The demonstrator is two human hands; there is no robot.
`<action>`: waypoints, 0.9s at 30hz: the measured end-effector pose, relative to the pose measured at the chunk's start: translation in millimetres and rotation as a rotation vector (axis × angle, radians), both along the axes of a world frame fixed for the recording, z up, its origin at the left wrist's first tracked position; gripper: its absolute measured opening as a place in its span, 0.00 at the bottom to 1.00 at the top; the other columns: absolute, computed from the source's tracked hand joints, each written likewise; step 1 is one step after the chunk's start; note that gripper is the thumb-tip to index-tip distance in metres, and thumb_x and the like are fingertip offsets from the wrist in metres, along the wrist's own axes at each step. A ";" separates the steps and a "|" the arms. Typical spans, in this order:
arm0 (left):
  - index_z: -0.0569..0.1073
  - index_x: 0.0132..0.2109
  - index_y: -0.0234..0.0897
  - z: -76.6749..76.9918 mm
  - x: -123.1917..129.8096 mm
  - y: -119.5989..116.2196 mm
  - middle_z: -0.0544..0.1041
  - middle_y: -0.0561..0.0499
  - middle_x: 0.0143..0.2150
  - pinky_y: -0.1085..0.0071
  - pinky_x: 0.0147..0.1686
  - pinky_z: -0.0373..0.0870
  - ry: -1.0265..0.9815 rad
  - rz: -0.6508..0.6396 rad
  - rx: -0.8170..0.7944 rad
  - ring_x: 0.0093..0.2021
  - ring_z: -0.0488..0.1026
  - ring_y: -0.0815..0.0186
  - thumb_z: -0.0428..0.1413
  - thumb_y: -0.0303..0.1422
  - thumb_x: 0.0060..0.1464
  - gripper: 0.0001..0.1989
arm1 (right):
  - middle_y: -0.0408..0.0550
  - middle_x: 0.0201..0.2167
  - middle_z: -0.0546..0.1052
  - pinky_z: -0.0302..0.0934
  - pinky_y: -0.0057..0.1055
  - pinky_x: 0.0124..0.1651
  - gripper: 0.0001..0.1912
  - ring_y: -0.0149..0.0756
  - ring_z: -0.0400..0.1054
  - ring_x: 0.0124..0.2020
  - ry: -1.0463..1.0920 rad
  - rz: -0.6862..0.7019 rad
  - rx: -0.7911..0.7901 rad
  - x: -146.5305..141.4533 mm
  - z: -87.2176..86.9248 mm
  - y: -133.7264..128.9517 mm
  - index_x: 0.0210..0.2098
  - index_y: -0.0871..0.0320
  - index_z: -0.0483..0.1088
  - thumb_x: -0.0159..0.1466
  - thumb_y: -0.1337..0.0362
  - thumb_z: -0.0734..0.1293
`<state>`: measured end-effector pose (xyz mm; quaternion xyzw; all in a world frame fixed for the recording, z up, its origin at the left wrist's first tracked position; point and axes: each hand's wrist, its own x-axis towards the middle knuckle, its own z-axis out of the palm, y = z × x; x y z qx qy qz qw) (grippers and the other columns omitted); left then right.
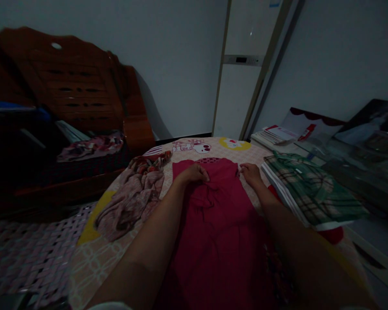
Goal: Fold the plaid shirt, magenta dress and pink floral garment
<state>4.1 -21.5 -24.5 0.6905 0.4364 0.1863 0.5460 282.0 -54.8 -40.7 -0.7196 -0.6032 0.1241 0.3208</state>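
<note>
A dark pink garment (218, 232) lies spread lengthwise over the table, its near part reaching below the frame. At its far end a strip of dark-spotted fabric (210, 160) shows. My left hand (195, 173) is closed on the garment's upper left part, and the cloth is wrinkled just below the fingers. At the upper right corner, my right hand (250, 174) has its fingers pinched together on the garment's edge; the fingertips are small and dim here. Both forearms stretch forward on either side of the cloth.
A crumpled pinkish-brown garment (139, 196) lies on the left of the patterned tablecloth (93, 262). Folded green plaid clothes (313, 185) are stacked at right. Behind stand a wooden bench (77, 82) and a tall white cabinet-like unit (236, 94). Papers (278, 134) lie on the right-hand surface.
</note>
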 end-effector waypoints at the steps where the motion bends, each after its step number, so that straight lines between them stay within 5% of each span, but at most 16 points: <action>1: 0.78 0.22 0.34 1.0 -2.1 0.1 0.76 0.54 0.22 0.78 0.27 0.63 -0.007 -0.022 -0.019 0.24 0.68 0.73 0.63 0.23 0.36 0.03 | 0.53 0.38 0.82 0.64 0.33 0.51 0.18 0.41 0.75 0.45 0.000 0.005 -0.022 -0.4 2.4 6.3 0.41 0.61 0.80 0.59 0.70 0.59; 10: 0.80 0.24 0.36 3.4 -12.7 0.4 0.79 0.53 0.24 0.77 0.29 0.65 -0.017 -0.099 -0.053 0.25 0.70 0.71 0.67 0.29 0.34 0.04 | 0.48 0.17 0.76 0.64 0.29 0.28 0.08 0.34 0.70 0.18 0.055 0.044 -0.175 -13.3 5.5 42.9 0.27 0.63 0.78 0.57 0.67 0.66; 13: 0.80 0.24 0.36 3.2 -12.5 0.9 0.79 0.53 0.24 0.77 0.29 0.65 -0.027 -0.108 -0.057 0.26 0.70 0.72 0.66 0.28 0.34 0.04 | 0.50 0.20 0.77 0.65 0.30 0.31 0.06 0.38 0.73 0.23 0.009 0.011 -0.164 -18.6 8.7 45.1 0.25 0.62 0.77 0.55 0.67 0.68; 19: 0.80 0.23 0.38 5.4 -12.0 -0.3 0.79 0.55 0.23 0.79 0.30 0.65 -0.031 -0.126 -0.062 0.26 0.70 0.73 0.65 0.27 0.34 0.03 | 0.59 0.43 0.80 0.64 0.37 0.49 0.11 0.49 0.73 0.49 -0.206 -0.107 -0.030 -28.0 19.5 45.2 0.37 0.59 0.79 0.58 0.67 0.66; 27: 0.79 0.23 0.38 5.0 -11.1 -0.4 0.78 0.56 0.23 0.80 0.28 0.63 -0.007 -0.123 -0.055 0.25 0.69 0.73 0.66 0.29 0.35 0.03 | 0.53 0.49 0.79 0.64 0.34 0.51 0.19 0.44 0.72 0.50 -0.248 -0.035 0.010 -13.3 11.2 41.1 0.49 0.57 0.77 0.60 0.65 0.63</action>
